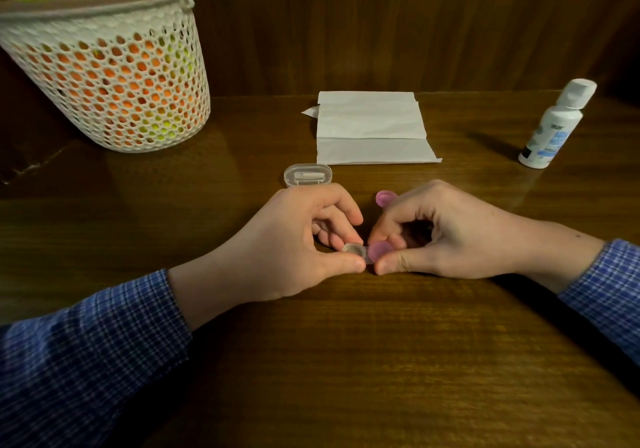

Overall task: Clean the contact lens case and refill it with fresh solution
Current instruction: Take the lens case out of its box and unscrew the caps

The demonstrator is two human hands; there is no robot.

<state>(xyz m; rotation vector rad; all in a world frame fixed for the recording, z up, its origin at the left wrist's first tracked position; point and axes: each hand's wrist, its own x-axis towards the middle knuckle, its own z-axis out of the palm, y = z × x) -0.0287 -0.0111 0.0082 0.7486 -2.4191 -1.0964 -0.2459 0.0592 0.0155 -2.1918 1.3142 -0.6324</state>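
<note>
The small clear contact lens case (pixel 354 249) lies low over the wooden table between my hands. My left hand (pixel 304 240) pinches its open left well between thumb and fingers. My right hand (pixel 446 233) pinches the pink cap (pixel 380 250) that sits on the right well. A second pink cap (pixel 385 198) lies loose on the table just behind my right fingers. The white solution bottle (pixel 554 125) stands capped at the far right. A folded white tissue (pixel 372 129) lies flat behind the hands.
A clear oval plastic box (pixel 307 175) sits just beyond my left hand. A white perforated basket (pixel 110 67) with orange and green contents stands at the back left. A wooden wall closes off the table's (pixel 346 361) far edge.
</note>
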